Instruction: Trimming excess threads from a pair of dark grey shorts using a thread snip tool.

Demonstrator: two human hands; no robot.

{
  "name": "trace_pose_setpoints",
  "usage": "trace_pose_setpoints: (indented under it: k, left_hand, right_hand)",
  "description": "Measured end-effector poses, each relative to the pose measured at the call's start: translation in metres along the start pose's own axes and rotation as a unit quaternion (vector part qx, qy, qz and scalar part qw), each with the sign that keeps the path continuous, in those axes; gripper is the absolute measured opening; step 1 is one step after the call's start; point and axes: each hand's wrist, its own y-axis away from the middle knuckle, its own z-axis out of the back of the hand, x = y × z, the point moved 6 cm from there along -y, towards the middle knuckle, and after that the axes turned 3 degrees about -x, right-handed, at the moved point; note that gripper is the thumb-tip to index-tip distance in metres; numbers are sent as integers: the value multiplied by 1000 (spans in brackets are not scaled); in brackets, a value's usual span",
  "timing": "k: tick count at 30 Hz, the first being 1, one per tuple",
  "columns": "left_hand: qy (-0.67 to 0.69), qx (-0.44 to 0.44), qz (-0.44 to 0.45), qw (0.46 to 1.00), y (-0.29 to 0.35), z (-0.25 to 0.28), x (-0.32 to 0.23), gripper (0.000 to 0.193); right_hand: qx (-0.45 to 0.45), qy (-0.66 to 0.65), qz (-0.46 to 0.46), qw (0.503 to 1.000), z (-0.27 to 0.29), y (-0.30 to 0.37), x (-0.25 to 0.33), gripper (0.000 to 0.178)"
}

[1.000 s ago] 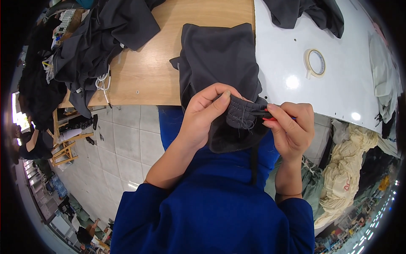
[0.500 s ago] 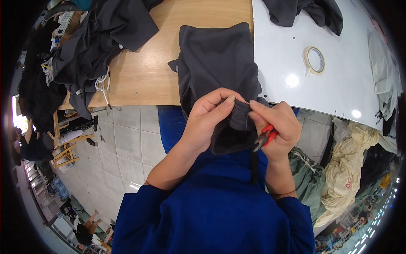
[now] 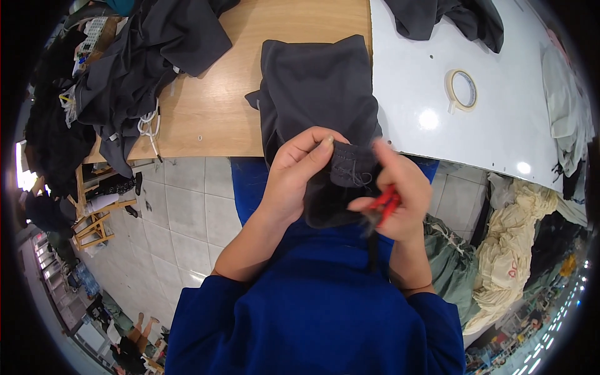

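Observation:
A dark grey garment [image 3: 319,81] lies folded over the front edge of the wooden table and hangs down toward my lap. My left hand [image 3: 290,172] pinches its stitched, elasticated-looking edge [image 3: 351,153] between thumb and fingers. Pale loose thread [image 3: 355,176] curls across the stitching there. In my right hand [image 3: 407,194], smeared by motion, sits a pair of red-handled thread snips [image 3: 386,201], blades pointing down toward me. Its thumb and index finger stand apart beside the garment's right edge; whether they touch the cloth, I cannot tell.
More dark grey garments [image 3: 169,37] with a white cord [image 3: 150,125] are heaped at the left. On the white table [image 3: 412,81] at right lie a tape roll [image 3: 462,90] and dark cloth [image 3: 437,19]. Cream [image 3: 509,250] and green sacks [image 3: 453,256] stand at lower right.
My right thumb and index finger have parted from the garment edge, and the hand has dropped slightly with the snips. Loose thread now shows on the stitching. My left hand has shifted slightly left.

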Motion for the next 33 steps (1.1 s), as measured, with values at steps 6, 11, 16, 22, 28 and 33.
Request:
trace_pose_setpoints:
  k: [6,11,16,22,28,33]
  left_hand:
    - [-52,-19,-30,998,1,2,-7,18]
    - [-75,8,-55,996,3,2,-11,18]
    - [-66,17,-55,996,4,2,-11,18]
    - [-70,26,-50,996,5,0,-11,18]
    - [-72,34,-54,995,4,-3,-10,18]
    - [-55,22,-45,997,4,-4,-10,17]
  right_hand:
    - [138,-133,184,964,-3,16,13,66]
    - [-8,-84,-46,995,11,12,-14,66]
    - [-27,97,36,994,15,8,-3,43]
    - [-33,148,69,986,17,7,4,40]
    - [-30,138,61,988,14,7,3,40]
    - [-33,155,89,983,13,7,6,37]
